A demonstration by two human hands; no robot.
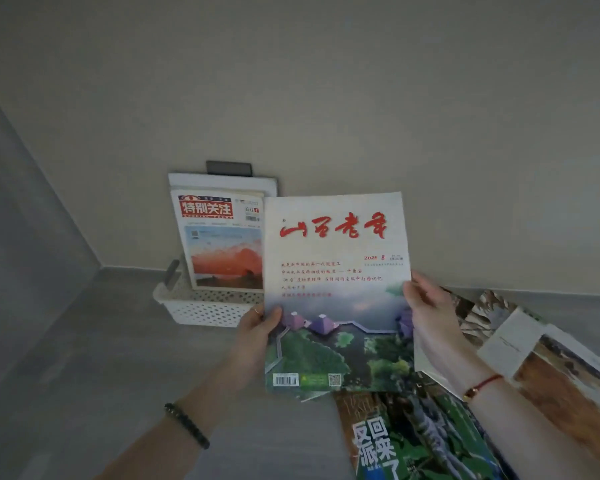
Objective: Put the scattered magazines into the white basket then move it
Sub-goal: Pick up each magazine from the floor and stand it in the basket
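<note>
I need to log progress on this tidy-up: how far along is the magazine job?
Done: at least one magazine with a red sunset cover stands in the white basket. In hand: the left hand and right hand hold a red-titled magazine. Left: several magazines on the floor, then moving the basket.
</note>
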